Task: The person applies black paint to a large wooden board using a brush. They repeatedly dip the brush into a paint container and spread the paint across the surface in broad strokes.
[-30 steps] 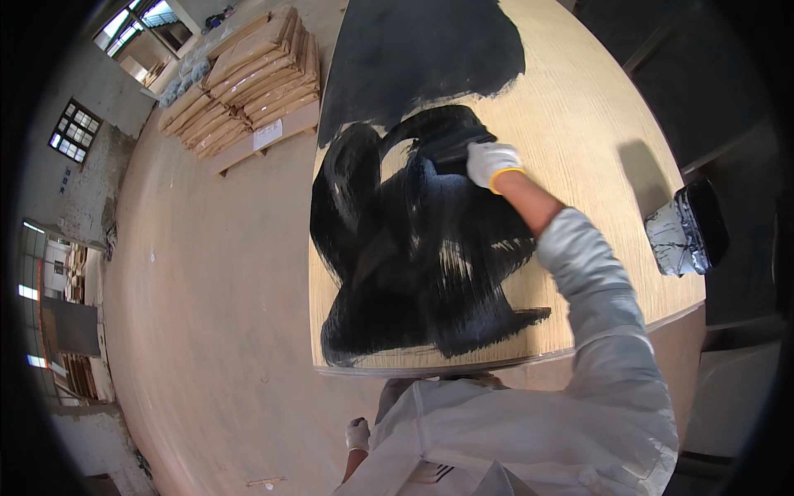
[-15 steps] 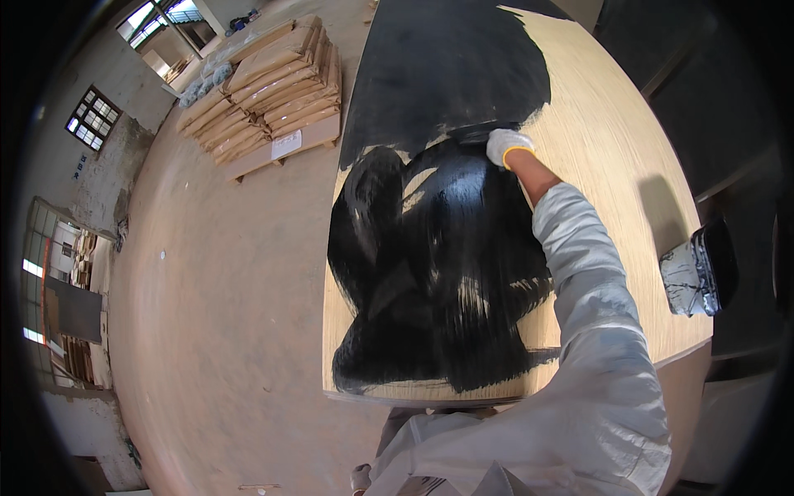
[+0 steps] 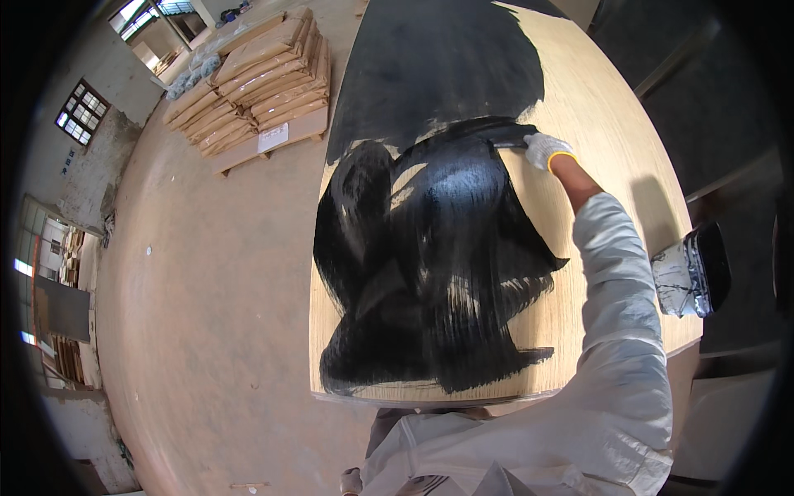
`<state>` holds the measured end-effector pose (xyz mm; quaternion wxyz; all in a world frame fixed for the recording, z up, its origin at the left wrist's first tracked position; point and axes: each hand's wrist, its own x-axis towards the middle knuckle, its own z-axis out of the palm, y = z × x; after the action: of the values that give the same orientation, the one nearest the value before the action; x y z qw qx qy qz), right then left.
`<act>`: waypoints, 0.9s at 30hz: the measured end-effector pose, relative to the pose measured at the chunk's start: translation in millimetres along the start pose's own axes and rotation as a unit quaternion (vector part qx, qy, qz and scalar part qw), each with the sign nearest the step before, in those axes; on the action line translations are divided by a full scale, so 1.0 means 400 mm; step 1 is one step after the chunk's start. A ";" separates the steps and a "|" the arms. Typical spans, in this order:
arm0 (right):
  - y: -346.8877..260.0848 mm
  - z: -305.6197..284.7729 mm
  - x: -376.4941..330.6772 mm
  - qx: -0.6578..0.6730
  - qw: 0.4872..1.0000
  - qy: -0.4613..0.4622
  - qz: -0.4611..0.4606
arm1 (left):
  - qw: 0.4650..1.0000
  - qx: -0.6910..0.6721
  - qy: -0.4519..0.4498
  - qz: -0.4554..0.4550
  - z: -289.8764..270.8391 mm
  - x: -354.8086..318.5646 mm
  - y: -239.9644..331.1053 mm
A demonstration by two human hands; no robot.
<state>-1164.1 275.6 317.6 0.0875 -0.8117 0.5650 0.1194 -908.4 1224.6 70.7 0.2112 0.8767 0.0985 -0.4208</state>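
My right hand (image 3: pixel 547 151), in a white knit glove with a yellow cuff, is closed on a wide, flat, paint-covered tool (image 3: pixel 514 136); black coating hides whether it is a brush or a scraper. The tool rests on a large pale wood-grain board (image 3: pixel 595 107), at the right end of a glossy black paint streak. Black paint (image 3: pixel 389 347) covers much of the board's left and middle, wet and streaked nearer me, duller at the far end. Low by my side, my left hand (image 3: pixel 351 479) shows only in part, its fingers not distinguishable.
A paint-smeared bucket (image 3: pixel 680 269) with a dark opening stands at the board's right edge. On the floor (image 3: pixel 198 298) beyond the left side, brown-wrapped packs (image 3: pixel 265 74) are stacked on a pallet. Dark panels (image 3: pixel 703 91) lie to the right.
My right hand has moved right with the tool, extending the black streak over bare wood. The view has shifted slightly right. My left hand stays low by my side.
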 end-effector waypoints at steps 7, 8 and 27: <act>0.099 -0.031 -0.232 -0.072 0.996 -0.048 -0.015 | 1.000 0.015 -0.006 0.001 -0.019 -0.005 -0.013; 0.124 -0.029 -0.202 -0.037 0.999 -0.030 0.013 | 1.000 0.023 -0.007 0.002 -0.022 -0.009 -0.018; 0.130 -0.044 -0.213 -0.136 0.968 -0.121 -0.172 | 0.994 0.113 0.003 0.015 -0.019 0.002 -0.004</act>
<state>-1239.5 329.1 359.0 0.0633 -0.8806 0.3804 0.2753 -903.0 1229.6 73.8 0.1169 0.8977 0.0381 -0.4232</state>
